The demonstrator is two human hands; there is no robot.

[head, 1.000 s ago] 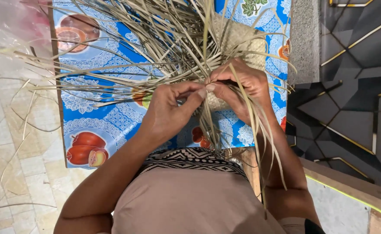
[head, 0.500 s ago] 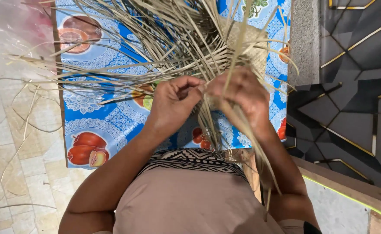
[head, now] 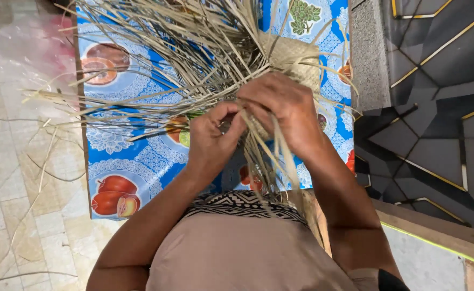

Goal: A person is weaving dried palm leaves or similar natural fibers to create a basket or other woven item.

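Note:
A partly woven mat of dry pale leaf strips [head: 293, 56] lies over a table, its loose strips [head: 156, 81] fanning out to the left and toward me. My left hand [head: 212, 137] pinches a strip at the weaving edge. My right hand [head: 282, 108] lies over the woven part, fingers curled around several strips that hang down past my wrist. The two hands touch at the fingertips. The exact strip each finger holds is hidden.
The table carries a blue cloth printed with fruit [head: 123, 172]. A pale tiled floor [head: 16, 205] with stray strips is at the left. A grey post [head: 369, 54] and dark panelled floor [head: 436, 124] lie to the right. A wooden ledge [head: 431, 226] runs at lower right.
My right hand has slid left and up over the weave, gathering strips under its fingers. My left hand curled tighter beneath it. The view shifted slightly right.

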